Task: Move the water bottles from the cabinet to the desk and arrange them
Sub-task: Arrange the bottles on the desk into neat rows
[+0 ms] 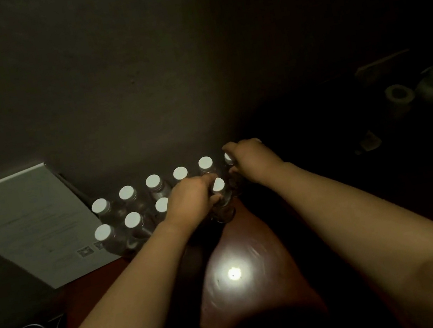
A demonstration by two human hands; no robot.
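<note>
Two hands, each grip curled round bottle neck: left hand (191, 197), right hand (249, 162).

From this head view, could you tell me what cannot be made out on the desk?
- Bottle under the right hand: the hand hides most of it.
- Front row behind the left hand: count unclear.
- Items at far right: too dark.
- Print on the box: too small.

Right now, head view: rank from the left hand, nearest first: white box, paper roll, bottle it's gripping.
1. Gripped bottle, in the left hand, front row right end.
2. White box, far left by the wall.
3. Paper roll, far right in the dark.
</note>
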